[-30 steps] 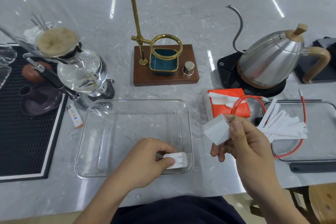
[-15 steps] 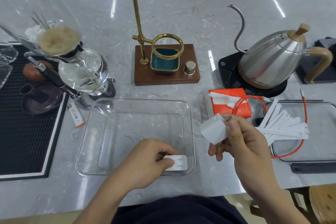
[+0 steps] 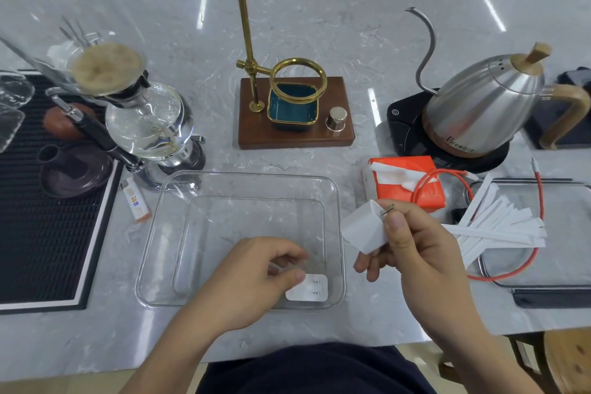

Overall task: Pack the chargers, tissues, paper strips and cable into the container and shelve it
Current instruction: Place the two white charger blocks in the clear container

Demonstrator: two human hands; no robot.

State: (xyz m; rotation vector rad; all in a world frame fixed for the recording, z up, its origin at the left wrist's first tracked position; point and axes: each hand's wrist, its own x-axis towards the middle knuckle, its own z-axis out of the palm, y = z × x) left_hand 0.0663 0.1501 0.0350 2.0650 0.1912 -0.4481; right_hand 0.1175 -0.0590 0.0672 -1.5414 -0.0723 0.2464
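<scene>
Left hand (image 3: 256, 278) fingers now off the boxed charger (image 3: 308, 288), relaxed; right hand (image 3: 412, 246) fingers gripping second charger (image 3: 364, 229).

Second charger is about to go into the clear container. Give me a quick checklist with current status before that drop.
1. Right hand grips the second charger firmly: ok.
2. First charger lies inside the container: ok.
3. Left hand clear of the drop spot: not ok, it hovers at the first charger.
4. Free floor in the container: ok, most is bare.
5. Red cable clear of the right hand: ok.
6. Charger prongs folded: not ok, they stick out.
</scene>
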